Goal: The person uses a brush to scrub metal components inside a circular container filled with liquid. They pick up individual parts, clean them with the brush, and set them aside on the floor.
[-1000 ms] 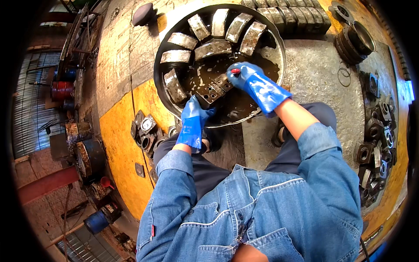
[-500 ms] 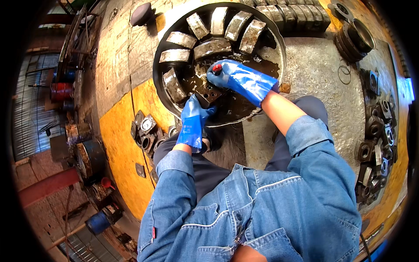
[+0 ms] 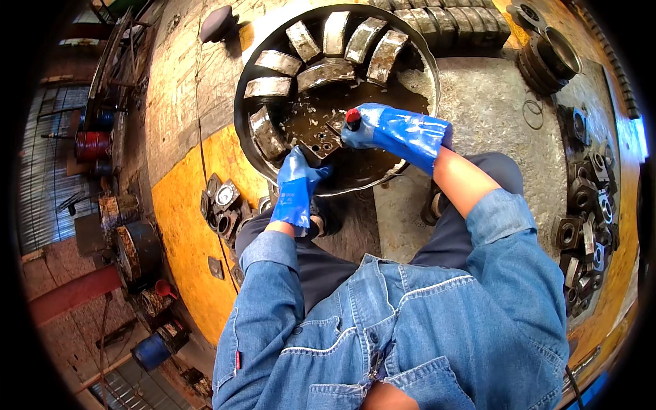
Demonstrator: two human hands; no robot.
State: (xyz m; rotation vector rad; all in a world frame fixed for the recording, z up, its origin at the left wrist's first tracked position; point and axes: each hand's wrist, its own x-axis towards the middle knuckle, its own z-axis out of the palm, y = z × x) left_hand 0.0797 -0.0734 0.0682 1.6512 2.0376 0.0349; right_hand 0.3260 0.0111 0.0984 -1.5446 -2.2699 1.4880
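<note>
In a round, shallow metal pan (image 3: 437, 89) of dark, murky liquid, my left hand (image 3: 297, 183), gloved in blue, grips a dark metal block (image 3: 320, 145) with several holes. The block is tilted at the pan's near side. My right hand (image 3: 362, 130), in a matching glove, is closed around a red-handled tool (image 3: 352, 117). A thin part of that tool seems to point at the block, but its tip is too small to make out. Curved metal blocks (image 3: 326, 74) lie along the pan's far and left sides, and pale scraps float near the middle.
A row of similar blocks (image 3: 458, 26) stands beyond the pan. Metal rings (image 3: 547, 61) are stacked at the far right, near thin loops (image 3: 533, 114). Small metal parts lie in piles at right (image 3: 581, 232) and left (image 3: 224, 205). A dark rounded object (image 3: 217, 24) sits far left.
My right hand has drawn back to the right and slightly nearer, with the red-handled tool in it. More of the block's holed face shows. My left hand keeps its grip.
</note>
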